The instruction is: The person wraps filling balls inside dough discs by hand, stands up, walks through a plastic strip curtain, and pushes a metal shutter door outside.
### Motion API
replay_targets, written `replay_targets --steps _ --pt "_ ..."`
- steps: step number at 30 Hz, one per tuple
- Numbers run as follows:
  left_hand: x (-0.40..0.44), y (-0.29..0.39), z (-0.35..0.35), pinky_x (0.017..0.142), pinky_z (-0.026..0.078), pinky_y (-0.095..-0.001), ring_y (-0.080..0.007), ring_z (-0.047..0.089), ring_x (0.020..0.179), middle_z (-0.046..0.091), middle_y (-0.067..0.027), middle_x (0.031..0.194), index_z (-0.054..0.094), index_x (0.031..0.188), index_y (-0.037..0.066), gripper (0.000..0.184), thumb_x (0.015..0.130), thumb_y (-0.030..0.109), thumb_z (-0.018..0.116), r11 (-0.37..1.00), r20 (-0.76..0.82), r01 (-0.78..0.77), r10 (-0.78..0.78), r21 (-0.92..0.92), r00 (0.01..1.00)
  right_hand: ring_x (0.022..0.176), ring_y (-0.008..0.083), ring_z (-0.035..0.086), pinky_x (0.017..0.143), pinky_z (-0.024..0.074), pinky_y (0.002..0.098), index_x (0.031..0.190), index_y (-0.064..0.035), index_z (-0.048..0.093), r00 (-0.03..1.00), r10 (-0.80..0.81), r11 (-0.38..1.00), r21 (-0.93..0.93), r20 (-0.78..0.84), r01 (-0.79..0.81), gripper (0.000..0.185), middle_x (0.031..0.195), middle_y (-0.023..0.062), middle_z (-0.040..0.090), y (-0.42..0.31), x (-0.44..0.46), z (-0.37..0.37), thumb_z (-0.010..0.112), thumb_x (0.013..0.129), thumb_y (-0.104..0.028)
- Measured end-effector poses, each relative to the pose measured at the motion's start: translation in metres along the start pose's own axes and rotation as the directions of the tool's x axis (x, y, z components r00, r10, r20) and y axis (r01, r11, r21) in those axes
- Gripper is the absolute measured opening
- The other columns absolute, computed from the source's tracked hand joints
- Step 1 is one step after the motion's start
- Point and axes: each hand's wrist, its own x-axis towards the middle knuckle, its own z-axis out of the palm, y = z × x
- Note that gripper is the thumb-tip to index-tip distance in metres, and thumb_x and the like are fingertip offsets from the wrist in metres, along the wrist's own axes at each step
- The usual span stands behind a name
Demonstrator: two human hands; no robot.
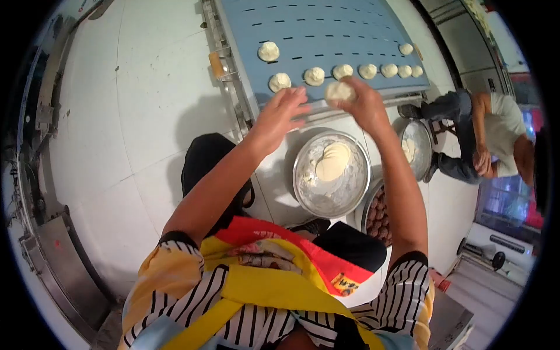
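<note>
Dough bun: Here it is, the pale dough bun [338, 91], up in the right hand [363, 104] and, by the look of it, over the near edge of the blue slotted surface [344, 32].
Right grip: Clamped on that bun, fingers curled round its side; a loose-looking cradle, probably to spare soft dough a squashing.
Left grip: And the left hand [281, 114] is wide apart, fingers spread, nothing seen in it, just left of the bun; whether it touches the surface, I cannot tell.
Row of buns: What a line, the row of buns [368, 71] along the near side, spaced apart, likely so they don't stick; two more sit farther back, one left, one right.
Metal bowl: Down near the knees, the metal bowl [301, 181] holds overlapping dough rounds [332, 163], fanned perhaps for easy lifting.
Brown balls: Just right of it, brown balls [378, 219] fill another container, well within reach, it seems.
</note>
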Motion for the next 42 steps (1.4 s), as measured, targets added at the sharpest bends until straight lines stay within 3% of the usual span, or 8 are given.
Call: replay_targets --steps 4,5,8,15,21,33,39,42 --pt "0.008 0.001 -0.034 0.094 0.044 -0.0367 -0.0238 0.052 0.112 0.052 -0.0119 0.117 0.048 0.118 0.001 0.037 0.096 0.031 0.047 0.998 -0.082 0.063 -0.063 0.008 0.995 0.069 0.0198 0.065 0.062 0.0517 0.0316 0.114 -0.0066 0.057 0.972 0.157 0.981 0.086 0.174 -0.173 0.048 0.088 0.0147 0.066 0.056 0.114 0.043 0.077 0.072 -0.019" --pt "0.009 0.003 -0.040 0.094 0.043 -0.0336 -0.0204 0.054 0.108 0.055 -0.0089 0.112 0.052 0.113 0.002 0.027 0.094 0.021 0.051 0.996 -0.014 0.037 -0.036 0.080 0.999 0.064 0.0173 0.064 0.057 0.0509 0.0296 0.114 -0.0056 0.056 0.987 0.066 0.997 0.030 0.148 -0.071 0.048 0.086 0.0142 0.066 0.071 0.137 0.059 0.076 0.073 -0.022" --pt "0.015 0.016 -0.044 0.094 0.041 -0.0309 -0.0172 0.054 0.107 0.055 -0.0069 0.109 0.054 0.110 0.002 0.022 0.091 0.013 0.053 0.971 0.024 0.009 -0.016 0.238 1.000 0.064 0.0177 0.064 0.058 0.0512 0.0305 0.114 -0.0057 0.056 0.983 0.072 0.997 -0.014 0.171 -0.070 0.047 0.086 0.0138 0.066 0.087 0.193 0.091 0.075 0.074 -0.022" --pt "0.022 0.022 -0.060 0.094 0.039 -0.0297 -0.0135 0.052 0.108 0.057 -0.0045 0.111 0.054 0.111 0.003 0.024 0.088 0.009 0.055 0.990 -0.014 0.059 -0.058 0.129 0.998 0.078 0.0243 0.065 0.072 0.0513 0.0349 0.117 -0.0085 0.056 0.967 0.034 0.993 -0.120 0.253 -0.003 0.050 0.096 0.0152 0.065 0.108 0.257 0.127 0.075 0.073 -0.022" --pt "0.039 0.014 -0.059 0.095 0.039 -0.0296 -0.0130 0.052 0.107 0.057 -0.0054 0.110 0.053 0.111 0.003 0.024 0.088 0.011 0.056 0.984 0.036 0.069 -0.076 0.164 0.996 0.100 0.0313 0.059 0.088 0.0460 0.0373 0.120 -0.0105 0.056 0.942 -0.225 0.942 -0.190 0.250 0.276 0.054 0.111 0.0132 0.061 0.132 0.273 0.146 0.075 0.071 -0.021" --pt "0.046 0.013 -0.056 0.085 0.041 -0.0231 -0.0070 0.050 0.096 0.056 -0.0030 0.105 0.053 0.111 0.003 0.021 0.090 0.006 0.054 0.975 0.029 0.113 -0.121 0.190 0.992 0.089 0.0318 0.062 0.077 0.0510 0.0390 0.116 -0.0113 0.056 0.796 -0.485 0.699 -0.386 0.362 0.601 0.047 0.112 0.0097 0.057 0.138 0.268 0.155 0.071 0.071 -0.015" --pt "0.038 0.014 -0.059 0.088 0.046 -0.0313 -0.0157 0.056 0.099 0.059 -0.0079 0.104 0.056 0.106 0.002 0.025 0.087 0.018 0.061 0.963 0.057 0.167 -0.183 0.211 0.981 0.091 0.0319 0.062 0.078 0.0511 0.0392 0.121 -0.0132 0.053 0.832 -0.271 0.731 -0.459 0.485 0.505 0.055 0.118 0.0123 0.055 0.115 0.270 0.148 0.073 0.070 -0.022" --pt "0.035 0.018 -0.058 0.085 0.045 -0.0273 -0.0125 0.054 0.099 0.057 -0.0075 0.106 0.055 0.110 0.001 0.024 0.088 0.011 0.057 0.965 0.089 0.153 -0.175 0.214 0.981 0.094 0.0329 0.061 0.079 0.0505 0.0401 0.123 -0.0142 0.052 0.951 -0.076 0.815 -0.531 0.300 0.232 0.059 0.117 0.0139 0.055 0.087 0.262 0.144 0.075 0.070 -0.026"
